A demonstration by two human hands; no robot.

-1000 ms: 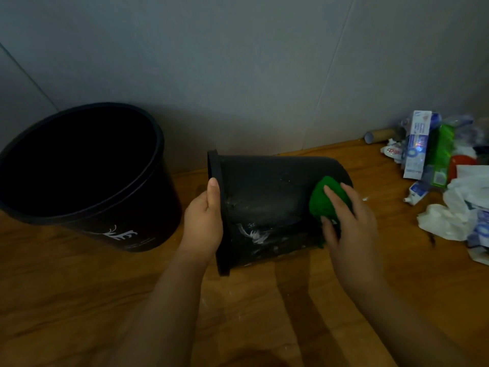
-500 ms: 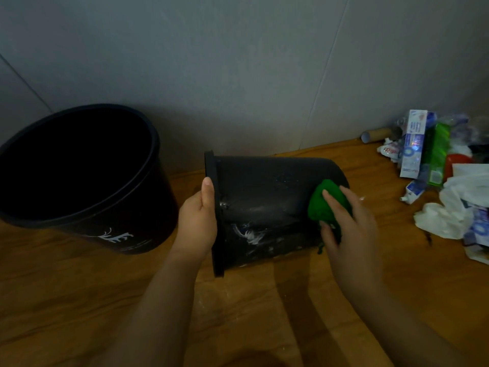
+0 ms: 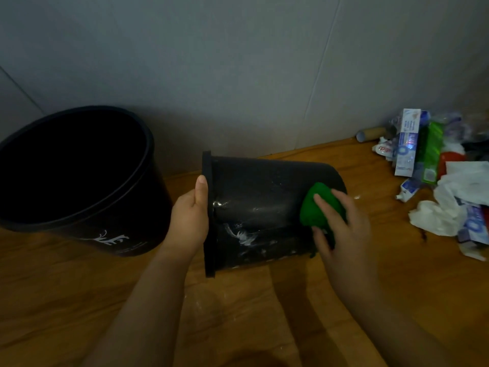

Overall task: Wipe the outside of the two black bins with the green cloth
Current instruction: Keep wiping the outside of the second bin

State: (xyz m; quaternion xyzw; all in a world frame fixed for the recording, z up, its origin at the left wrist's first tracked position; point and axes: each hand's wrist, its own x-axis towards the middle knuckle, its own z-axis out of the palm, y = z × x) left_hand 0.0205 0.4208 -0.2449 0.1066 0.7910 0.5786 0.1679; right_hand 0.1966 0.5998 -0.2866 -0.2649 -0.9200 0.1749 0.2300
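Observation:
A small black bin (image 3: 259, 197) lies on its side on the wooden floor, its rim to the left and white smears on its wall. My left hand (image 3: 190, 218) grips that rim, thumb up along the edge. My right hand (image 3: 341, 223) presses the bunched green cloth (image 3: 315, 207) against the bin's wall near its base, fingers spread over the cloth. A larger black bin (image 3: 127, 229) with a white antler mark stands upright at the left, its mouth open towards me.
A grey wall (image 3: 238, 75) runs close behind both bins. At the right lies a heap of rubbish (image 3: 447, 186): toothpaste boxes, white tissue, a green packet, a cardboard tube. Bare wooden floor (image 3: 238, 313) lies in front of the bins.
The small bin has shifted slightly left with my left hand on its rim. My right hand and the cloth have stayed near the base end of the wall.

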